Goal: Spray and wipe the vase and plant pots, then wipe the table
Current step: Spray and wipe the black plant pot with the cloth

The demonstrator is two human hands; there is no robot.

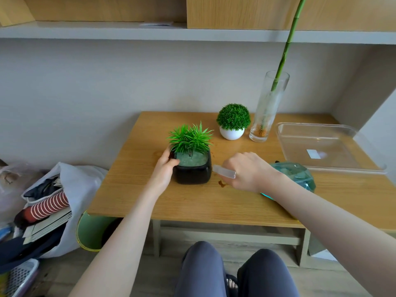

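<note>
Pot (191, 175) is gripped at its rim by the left hand (164, 170); right hand (246, 171) clasps the sprayer (293, 175). Aim low, sparing the leaves.

A home: wooden table (192, 202), wall shelf (85, 31), laundry bag (64, 189).

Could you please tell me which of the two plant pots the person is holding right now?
The black square pot, gripped by the left hand; the round white pot stands untouched farther back.
</note>
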